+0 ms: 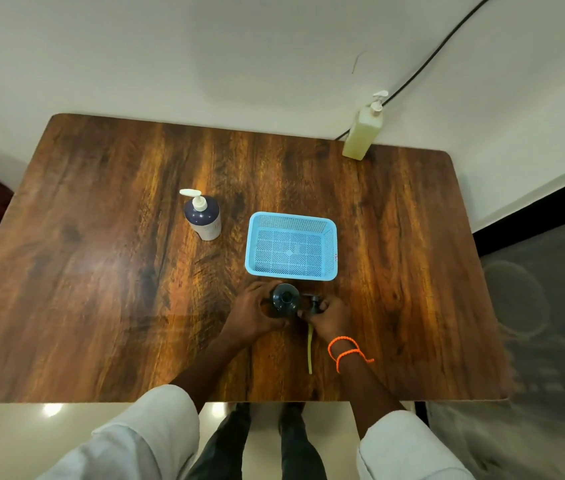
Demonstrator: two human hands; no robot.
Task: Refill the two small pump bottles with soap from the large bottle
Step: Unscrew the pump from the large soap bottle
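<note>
Step in hand, by the look of it: pump removed from the first small bottle, to be set aside before filling. Working L to R across the table (pixel 83 271): the second small pump bottle (pixel 203 216), dark body w/ white pump on, stands upright at left-centre, well apart from the hands and untouched. Next, the left hand (pixel 256 315) curls its fingers round the open dark bottle (pixel 285 299), which stands upright near the front edge, just in front of the blue basket (pixel 291 245); neck is bare, opening faces up. Keep that grip low on the body so the neck stays clear and the bottle can't tip. Just beside it, the right hand (pixel 327 315) pinches the black pump head (pixel 314 303); its yellowish dip tube (pixel 310 348) trails toward the person, lying along or just over the tabletop, can't tell which. Advice: lay the pump down flat or in the basket, tube away from the work area, since it likely carries soap residue. Far R, back corner: the large bottle (pixel 362 131), pale yellow contents, pump on, well apart from both hands, so a reach is needed. Count: small pump bottles x2 (one open, one closed), large bottle x1, basket x1, loose pump x1, orange wrist cord (pixel 345 349) on right wrist, looped twice.
</note>
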